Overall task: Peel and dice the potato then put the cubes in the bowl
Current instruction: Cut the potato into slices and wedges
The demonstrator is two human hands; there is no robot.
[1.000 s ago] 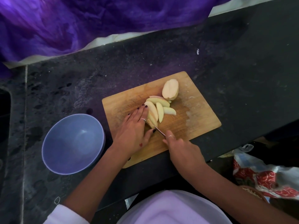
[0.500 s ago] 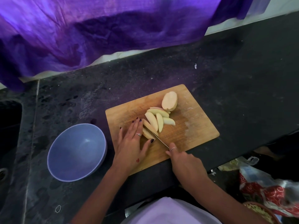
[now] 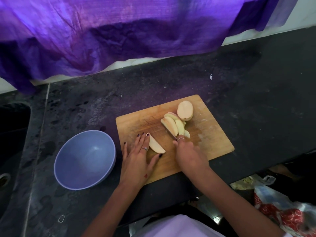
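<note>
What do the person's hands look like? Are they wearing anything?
Both arms are bare, with no sleeves showing. The left hand has dark painted nails, a silver ring and a small red mark on its back. The right hand wears a silver ring too. No gloves or watch.

One head-worn camera looks steeply down from close above the counter (image 3: 256,86). The cutting board (image 3: 213,139) sits centre; the bowl (image 3: 68,170) at eight o'clock.
</note>
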